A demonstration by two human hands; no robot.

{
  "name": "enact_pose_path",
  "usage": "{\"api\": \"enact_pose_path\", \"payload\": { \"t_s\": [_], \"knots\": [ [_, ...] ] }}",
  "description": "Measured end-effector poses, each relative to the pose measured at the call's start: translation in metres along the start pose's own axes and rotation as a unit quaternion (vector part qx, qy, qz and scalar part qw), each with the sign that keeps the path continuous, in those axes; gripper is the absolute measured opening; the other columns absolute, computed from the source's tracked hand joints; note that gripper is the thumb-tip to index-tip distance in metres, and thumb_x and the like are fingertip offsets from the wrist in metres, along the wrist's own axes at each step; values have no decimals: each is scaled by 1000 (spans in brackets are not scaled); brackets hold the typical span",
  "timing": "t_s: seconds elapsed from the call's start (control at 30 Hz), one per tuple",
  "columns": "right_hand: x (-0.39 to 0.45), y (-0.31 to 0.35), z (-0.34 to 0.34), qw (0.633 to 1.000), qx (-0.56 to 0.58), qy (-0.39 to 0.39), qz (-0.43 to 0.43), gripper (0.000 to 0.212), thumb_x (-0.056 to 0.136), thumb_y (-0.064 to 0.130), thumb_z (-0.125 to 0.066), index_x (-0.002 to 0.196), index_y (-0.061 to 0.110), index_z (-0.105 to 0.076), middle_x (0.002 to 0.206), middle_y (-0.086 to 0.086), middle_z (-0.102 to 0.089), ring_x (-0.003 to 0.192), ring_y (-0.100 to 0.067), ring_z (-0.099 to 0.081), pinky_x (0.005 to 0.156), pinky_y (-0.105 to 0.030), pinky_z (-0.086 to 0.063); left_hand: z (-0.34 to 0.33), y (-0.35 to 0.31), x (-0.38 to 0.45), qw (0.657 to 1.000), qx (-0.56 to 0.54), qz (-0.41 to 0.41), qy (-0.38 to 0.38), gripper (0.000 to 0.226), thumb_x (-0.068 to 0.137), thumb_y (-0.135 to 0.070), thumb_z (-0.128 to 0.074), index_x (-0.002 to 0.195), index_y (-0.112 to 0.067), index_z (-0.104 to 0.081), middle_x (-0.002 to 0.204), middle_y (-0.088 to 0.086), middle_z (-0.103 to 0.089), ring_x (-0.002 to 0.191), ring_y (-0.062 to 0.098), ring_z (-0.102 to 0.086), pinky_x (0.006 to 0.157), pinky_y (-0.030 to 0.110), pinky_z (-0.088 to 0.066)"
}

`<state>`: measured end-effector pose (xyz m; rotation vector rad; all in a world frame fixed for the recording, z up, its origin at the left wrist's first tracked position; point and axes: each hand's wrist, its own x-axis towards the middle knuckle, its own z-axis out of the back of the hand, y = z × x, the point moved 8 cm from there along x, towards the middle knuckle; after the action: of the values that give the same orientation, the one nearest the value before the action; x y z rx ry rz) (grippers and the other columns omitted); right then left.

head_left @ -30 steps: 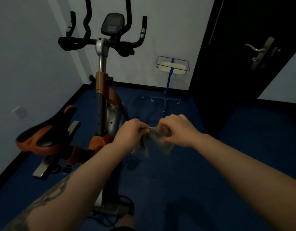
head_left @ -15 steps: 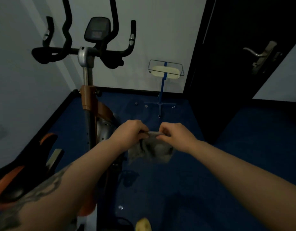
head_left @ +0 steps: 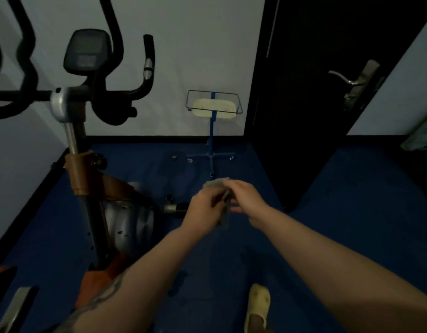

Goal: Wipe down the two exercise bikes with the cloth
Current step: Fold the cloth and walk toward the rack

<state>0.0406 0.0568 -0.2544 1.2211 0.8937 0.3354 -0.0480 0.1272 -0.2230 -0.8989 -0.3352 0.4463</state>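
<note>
Both hands are meeting in mid-air over the blue floor [head_left: 339,200]: the left hand [head_left: 204,209] and the right hand [head_left: 247,203] are gripping a crumpled grey cloth [head_left: 223,212] between them. An orange-and-black exercise bike [head_left: 87,179] is standing to the left, away from the cloth. A blue wire-basket stand [head_left: 213,109] is standing against the wall, beside a dark door [head_left: 315,92]. A yellow slipper [head_left: 257,306] is showing below.

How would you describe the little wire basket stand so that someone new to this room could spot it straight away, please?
Look at the pale back wall, between the exercise bike on the left and the dark door on the right. There, on the blue floor, stands the wire basket stand. It is the only thin blue pole on a cross-shaped foot, topped by a wire frame holding a pale tray.
</note>
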Motion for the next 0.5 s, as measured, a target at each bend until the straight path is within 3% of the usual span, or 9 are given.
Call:
{"api": "enact_pose_path", "payload": {
  "t_s": [0.03,0.1,0.17,0.23,0.3,0.37,0.43,0.5],
  "knots": [
    [10,5,10,999,-25,-7,23,18,95,34,-57,101,20,-67,100,0,-69,94,-16,-64,74,-26,-52,-10,1,9,999,-32,-3,22,32,87,3,-56,108,-16,-70,91,-27,-59,88,-16,-57,75,-2,-39],
    [31,13,31,996,-67,-8,61,18,95,26,-60,104,14,-69,101,-2,-70,96,-16,-65,72,-21,-50,-20,10,32,998,-47,15,23,31,89,-1,-58,108,-21,-71,98,-22,-64,97,-8,-61,86,9,-46],
    [54,26,50,991,-91,11,94,16,95,20,-59,104,10,-69,100,-5,-70,95,-17,-66,74,-21,-51,-10,22,63,998,-10,38,-53,21,85,-11,-68,99,-26,-70,100,-13,-66,94,-1,-61,87,21,-51],
    [77,44,66,986,-105,50,122,12,94,17,-60,102,11,-68,99,-5,-71,94,-14,-67,75,-21,-54,1,26,97,994,46,46,-87,31,79,-20,-75,106,-26,-63,108,-11,-58,98,1,-53,88,23,-47],
    [98,64,78,976,-127,103,141,11,94,16,-61,103,12,-67,100,-3,-71,92,-8,-68,71,-17,-53,-8,27,135,993,114,34,-3,49,81,-26,-74,127,-22,-55,128,-8,-48,120,10,-41,100,26,-34],
    [122,83,97,966,-163,130,156,12,93,15,-61,104,12,-66,102,-3,-70,93,-7,-67,71,-15,-52,-15,27,168,985,162,22,52,35,85,-29,-70,118,-18,-63,135,-1,-49,126,19,-39,104,34,-32],
    [145,101,115,949,-221,133,183,12,92,16,-64,104,14,-65,102,-3,-69,97,-10,-65,75,-17,-54,-14,19,197,985,167,19,48,13,85,-30,-69,93,-21,-65,110,-1,-62,106,21,-54,92,37,-43],
    [166,114,130,922,-307,121,200,20,86,22,-71,105,22,-65,102,3,-67,97,-10,-63,80,-24,-54,-19,13,220,980,187,26,56,14,86,-29,-68,82,-27,-54,83,-6,-60,85,18,-56,78,36,-41]
  ]
}}
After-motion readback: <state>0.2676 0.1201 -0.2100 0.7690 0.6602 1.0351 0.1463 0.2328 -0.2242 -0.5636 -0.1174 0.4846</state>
